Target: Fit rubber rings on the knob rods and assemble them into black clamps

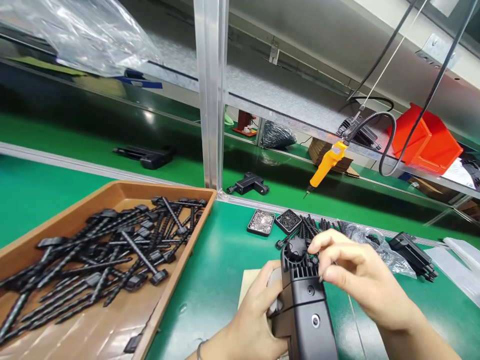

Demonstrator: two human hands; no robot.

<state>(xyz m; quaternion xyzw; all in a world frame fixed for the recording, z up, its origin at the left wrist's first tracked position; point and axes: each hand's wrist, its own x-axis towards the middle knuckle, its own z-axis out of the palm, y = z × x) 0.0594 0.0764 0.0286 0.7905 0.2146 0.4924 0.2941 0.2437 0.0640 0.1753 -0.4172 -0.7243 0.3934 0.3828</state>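
Black housing is gripped by left hand; right hand is closed, pinching at its ribbed top. Screwdriver, hung beyond the hands, is untouched; fastening judged not begun.

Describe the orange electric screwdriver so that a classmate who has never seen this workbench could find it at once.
Start at the upright aluminium post rising from the green workbench mat. Look right of it, above the far green strip: the orange electric screwdriver hangs tilted, tip pointing down and left, from a black coiled cable. It is the only orange tool; the red plastic bin behind it is boxy and sits on a shelf.
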